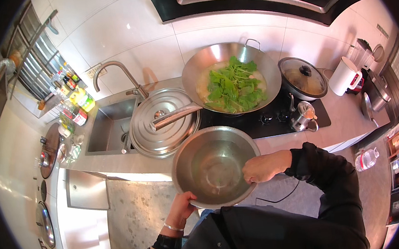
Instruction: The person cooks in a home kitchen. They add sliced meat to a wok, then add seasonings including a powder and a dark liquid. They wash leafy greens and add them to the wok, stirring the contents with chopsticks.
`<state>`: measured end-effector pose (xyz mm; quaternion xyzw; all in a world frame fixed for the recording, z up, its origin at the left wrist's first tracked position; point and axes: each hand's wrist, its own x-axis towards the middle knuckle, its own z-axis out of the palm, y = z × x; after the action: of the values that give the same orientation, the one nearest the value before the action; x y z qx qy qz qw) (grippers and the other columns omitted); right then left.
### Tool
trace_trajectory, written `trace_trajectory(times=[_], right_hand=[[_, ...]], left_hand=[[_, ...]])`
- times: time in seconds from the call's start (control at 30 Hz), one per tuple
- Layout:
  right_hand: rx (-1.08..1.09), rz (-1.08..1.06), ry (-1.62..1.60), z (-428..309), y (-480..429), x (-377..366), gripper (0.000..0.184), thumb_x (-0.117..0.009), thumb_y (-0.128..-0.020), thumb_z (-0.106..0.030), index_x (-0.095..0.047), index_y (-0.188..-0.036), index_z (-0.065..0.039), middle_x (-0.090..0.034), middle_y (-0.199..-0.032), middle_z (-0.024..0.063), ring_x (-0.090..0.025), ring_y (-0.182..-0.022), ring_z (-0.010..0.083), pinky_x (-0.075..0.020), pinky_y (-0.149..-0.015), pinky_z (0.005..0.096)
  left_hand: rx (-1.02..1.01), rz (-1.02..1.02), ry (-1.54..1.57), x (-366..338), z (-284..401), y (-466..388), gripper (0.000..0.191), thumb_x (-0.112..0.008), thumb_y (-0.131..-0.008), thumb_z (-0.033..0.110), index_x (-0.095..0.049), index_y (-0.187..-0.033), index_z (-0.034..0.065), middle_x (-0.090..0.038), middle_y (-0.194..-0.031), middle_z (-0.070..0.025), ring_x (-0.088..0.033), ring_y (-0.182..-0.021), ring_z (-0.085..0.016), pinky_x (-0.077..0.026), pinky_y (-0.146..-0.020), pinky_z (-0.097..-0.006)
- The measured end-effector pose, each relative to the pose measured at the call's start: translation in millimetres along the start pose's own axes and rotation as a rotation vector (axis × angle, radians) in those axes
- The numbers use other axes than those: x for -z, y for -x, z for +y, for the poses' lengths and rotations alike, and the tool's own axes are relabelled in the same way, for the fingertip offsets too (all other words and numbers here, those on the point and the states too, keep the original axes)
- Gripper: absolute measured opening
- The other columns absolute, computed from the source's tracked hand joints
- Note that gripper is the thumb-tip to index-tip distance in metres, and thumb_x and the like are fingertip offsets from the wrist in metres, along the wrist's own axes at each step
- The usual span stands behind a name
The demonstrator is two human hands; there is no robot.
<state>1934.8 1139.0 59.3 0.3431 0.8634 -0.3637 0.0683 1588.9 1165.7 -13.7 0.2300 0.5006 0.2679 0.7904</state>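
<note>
A wide stainless steel basin [217,172] with shallow, slightly cloudy water in it is in front of my body, beside the counter's front edge. My left hand [184,206] grips its lower left rim, the thumb lying over the edge. Over the right rim curls my right hand [266,168], its fingers closed there; the fingertips are partly hidden. Small bits show at the basin's bottom. Beyond it, a large steel wok [272,73] on the cooktop holds green leafy vegetables [233,85] in pale broth. The wok's long handle [176,115] points toward the lower left.
A round steel lid [151,135] lies under the wok handle, partly over the sink [105,128] with its faucet [117,66]. Right of the wok are a glass-lidded pot [303,77], a small metal kettle [303,116] and a white jug [344,76]. Bottles [75,111] stand at left.
</note>
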Motion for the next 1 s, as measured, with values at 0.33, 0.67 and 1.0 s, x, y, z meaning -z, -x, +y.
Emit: trace_trajectory(times=[0.33, 0.67, 1.0], right_hand=[[0.336, 0.328, -0.243, -23, -22, 74, 0.012, -0.061, -0.088, -0.005, -0.065, -0.099, -0.001, -0.064, -0.094, 0.0133, -0.063, -0.09, 0.0267, -0.0502, -0.082, 0.0364], [-0.045, 1.257, 0.706, 63, -24, 163, 0.018, -0.064, -0.083, 0.002, -0.064, -0.1, -0.005, -0.06, -0.1, 0.0121, -0.061, -0.087, 0.0238, -0.0498, -0.081, 0.0312], [-0.321, 1.658, 0.248, -17, -93, 132, 0.013, -0.061, -0.089, 0.005, -0.065, -0.101, -0.001, -0.057, -0.091, 0.005, -0.054, -0.081, 0.0139, -0.0434, -0.069, 0.0246]], left_hand=[[-0.1, 0.062, 0.182, 53, 14, 43, 0.013, -0.057, -0.08, 0.001, -0.063, -0.091, -0.004, -0.066, -0.084, -0.0134, -0.065, -0.07, -0.028, -0.055, -0.057, -0.0418], [-0.435, 0.521, -0.209, 105, 116, 135, 0.016, -0.058, -0.081, 0.004, -0.064, -0.088, -0.0094, -0.066, -0.087, -0.0188, -0.068, -0.075, -0.034, -0.061, -0.066, -0.0474], [-0.533, 0.446, -0.161, 271, 281, 96, 0.033, -0.063, -0.081, 0.021, -0.059, -0.104, -0.001, -0.058, -0.085, -0.0099, -0.055, -0.064, -0.023, -0.061, -0.067, -0.045]])
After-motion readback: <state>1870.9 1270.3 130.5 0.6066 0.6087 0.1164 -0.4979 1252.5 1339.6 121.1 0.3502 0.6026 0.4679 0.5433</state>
